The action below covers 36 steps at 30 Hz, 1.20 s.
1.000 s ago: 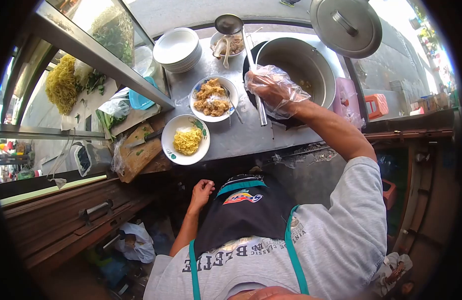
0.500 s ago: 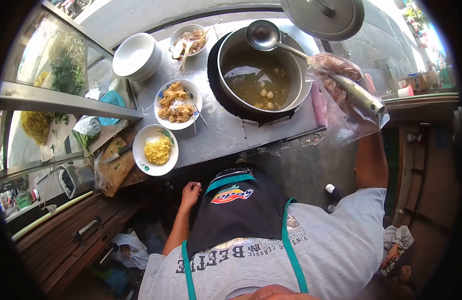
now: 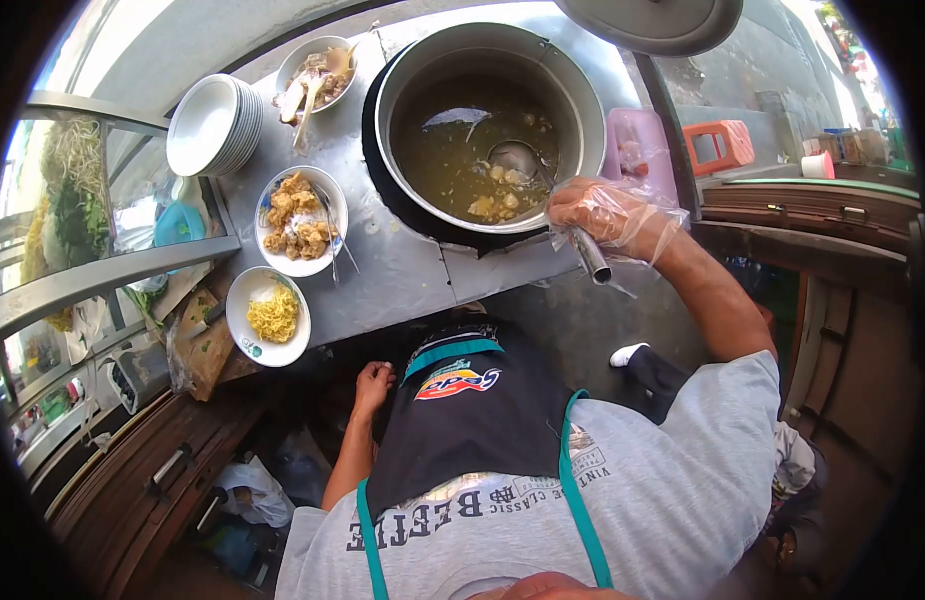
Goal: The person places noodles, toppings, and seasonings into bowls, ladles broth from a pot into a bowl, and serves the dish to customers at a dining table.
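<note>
My right hand [image 3: 604, 215], in a clear plastic bag, is closed round the handle of a metal ladle [image 3: 515, 160]. The ladle's bowl dips into the broth of a big pot [image 3: 592, 120], beside meatballs. My left hand [image 3: 375, 380] hangs low by the black apron, fingers curled, whether around anything is too small to tell. Nearest to it on the counter is a bowl of yellow noodles [image 3: 272, 315]. Behind that stands a bowl of fried brown pieces [image 3: 298, 222] with a spoon and fork in it.
Stacked white bowls [image 3: 207, 125] and a bowl of meat pieces [image 3: 317, 75] stand at the back left. A cutting board [image 3: 204, 345] with a knife lies left. The pot lid [image 3: 662, 20] and a pink container [image 3: 640, 150] are at the right.
My right hand has swung the ladle from above the pot out to the right, then back, lowering its bowl into the broth. The view has shifted right. My left hand stays low.
</note>
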Motion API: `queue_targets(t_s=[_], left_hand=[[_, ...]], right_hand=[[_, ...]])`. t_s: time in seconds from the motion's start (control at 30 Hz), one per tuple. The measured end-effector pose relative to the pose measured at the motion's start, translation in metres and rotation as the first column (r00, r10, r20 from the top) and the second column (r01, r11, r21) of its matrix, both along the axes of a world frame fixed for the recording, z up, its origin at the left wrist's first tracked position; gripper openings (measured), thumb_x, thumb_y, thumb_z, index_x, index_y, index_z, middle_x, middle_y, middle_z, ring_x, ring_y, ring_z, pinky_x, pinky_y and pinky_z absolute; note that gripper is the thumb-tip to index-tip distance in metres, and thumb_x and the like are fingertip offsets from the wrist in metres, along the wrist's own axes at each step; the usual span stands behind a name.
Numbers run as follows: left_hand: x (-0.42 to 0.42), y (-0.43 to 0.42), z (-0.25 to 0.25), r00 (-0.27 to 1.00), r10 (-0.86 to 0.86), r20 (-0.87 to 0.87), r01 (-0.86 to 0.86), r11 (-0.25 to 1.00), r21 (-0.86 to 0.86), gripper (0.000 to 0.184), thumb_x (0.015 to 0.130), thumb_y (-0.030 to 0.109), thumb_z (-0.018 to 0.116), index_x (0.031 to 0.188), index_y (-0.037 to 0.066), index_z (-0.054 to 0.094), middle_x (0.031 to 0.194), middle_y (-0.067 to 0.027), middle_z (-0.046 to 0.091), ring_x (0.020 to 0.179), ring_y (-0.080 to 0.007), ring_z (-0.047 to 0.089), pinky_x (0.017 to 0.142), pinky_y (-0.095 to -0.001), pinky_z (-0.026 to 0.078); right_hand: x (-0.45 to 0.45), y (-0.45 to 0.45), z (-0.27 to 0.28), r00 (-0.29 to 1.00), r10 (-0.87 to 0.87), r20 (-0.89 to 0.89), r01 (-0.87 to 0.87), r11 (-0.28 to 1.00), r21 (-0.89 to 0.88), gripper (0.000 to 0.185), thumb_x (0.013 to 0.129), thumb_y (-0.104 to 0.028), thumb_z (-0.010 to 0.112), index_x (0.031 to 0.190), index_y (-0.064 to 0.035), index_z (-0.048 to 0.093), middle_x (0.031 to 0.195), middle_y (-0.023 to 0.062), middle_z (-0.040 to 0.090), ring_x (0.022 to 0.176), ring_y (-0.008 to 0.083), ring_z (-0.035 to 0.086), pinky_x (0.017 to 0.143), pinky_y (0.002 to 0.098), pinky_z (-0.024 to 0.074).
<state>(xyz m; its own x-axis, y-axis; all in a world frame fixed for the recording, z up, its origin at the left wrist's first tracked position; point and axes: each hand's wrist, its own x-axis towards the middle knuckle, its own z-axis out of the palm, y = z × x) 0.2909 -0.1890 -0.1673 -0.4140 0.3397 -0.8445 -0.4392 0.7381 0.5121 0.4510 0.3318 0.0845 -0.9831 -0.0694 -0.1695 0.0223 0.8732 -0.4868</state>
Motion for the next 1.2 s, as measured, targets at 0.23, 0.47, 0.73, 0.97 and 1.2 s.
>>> queue_targets(t_s=[0.23, 0.47, 0.73, 0.97, 1.2], left_hand=[[-0.001, 0.015, 0.011, 1.0, 0.026, -0.016, -0.026, 1.0, -0.002, 0.028, 0.092, 0.026, 0.061, 0.101, 0.0, 0.062, 0.088, -0.0065, 0.066, 0.077, -0.0128, 0.063, 0.065, -0.0259, 0.05], [-0.011, 0.011, 0.011, 1.0, 0.006, -0.028, -0.007, 1.0, -0.017, 0.027, 0.092, 0.025, 0.06, 0.101, 0.0, 0.062, 0.088, -0.0064, 0.066, 0.077, -0.012, 0.062, 0.066, -0.026, 0.049], [-0.021, 0.012, 0.027, 0.997, -0.04, -0.066, 0.04, 0.999, 0.001, 0.027, 0.092, 0.026, 0.061, 0.101, 0.001, 0.062, 0.089, -0.0064, 0.066, 0.076, -0.0121, 0.062, 0.065, -0.0261, 0.049], [-0.04, -0.007, 0.028, 0.994, -0.061, -0.092, 0.064, 0.998, 0.023, 0.026, 0.092, 0.027, 0.061, 0.1, 0.001, 0.062, 0.088, -0.0062, 0.066, 0.075, -0.0125, 0.063, 0.064, -0.0263, 0.049], [-0.052, -0.011, 0.043, 0.971, -0.216, -0.098, 0.22, 0.975, 0.031, 0.026, 0.094, 0.027, 0.058, 0.101, 0.003, 0.062, 0.09, -0.0063, 0.066, 0.08, -0.013, 0.063, 0.07, -0.0261, 0.05]], right_hand=[[0.007, 0.015, 0.006, 0.885, -0.466, 0.015, 0.466, 0.885, 0.01, 0.032, 0.083, -0.023, 0.061, 0.108, -0.0028, 0.064, 0.106, 0.0127, 0.067, 0.095, 0.0307, 0.065, 0.087, 0.0388, 0.0515], [0.042, 0.006, 0.014, 0.829, -0.557, -0.051, 0.52, 0.801, -0.298, 0.031, 0.086, -0.018, 0.061, 0.113, -0.0036, 0.061, 0.103, 0.0108, 0.066, 0.093, 0.0242, 0.064, 0.084, 0.036, 0.0505], [0.028, -0.033, -0.005, 0.736, -0.592, -0.33, 0.359, 0.754, -0.55, 0.027, 0.08, -0.002, 0.057, 0.108, -0.0014, 0.06, 0.109, 0.0132, 0.062, 0.096, 0.0197, 0.061, 0.085, 0.0302, 0.049], [0.008, -0.054, 0.001, 0.687, -0.639, -0.345, 0.31, 0.688, -0.656, 0.021, 0.082, -0.003, 0.057, 0.102, -0.0012, 0.062, 0.112, 0.0145, 0.061, 0.102, 0.0194, 0.059, 0.088, 0.0291, 0.0469], [-0.004, -0.078, 0.028, 0.726, -0.504, -0.467, 0.386, 0.862, -0.329, 0.025, 0.079, 0.0, 0.062, 0.105, -0.0019, 0.061, 0.106, 0.0161, 0.064, 0.098, 0.0256, 0.064, 0.087, 0.0329, 0.0516]])
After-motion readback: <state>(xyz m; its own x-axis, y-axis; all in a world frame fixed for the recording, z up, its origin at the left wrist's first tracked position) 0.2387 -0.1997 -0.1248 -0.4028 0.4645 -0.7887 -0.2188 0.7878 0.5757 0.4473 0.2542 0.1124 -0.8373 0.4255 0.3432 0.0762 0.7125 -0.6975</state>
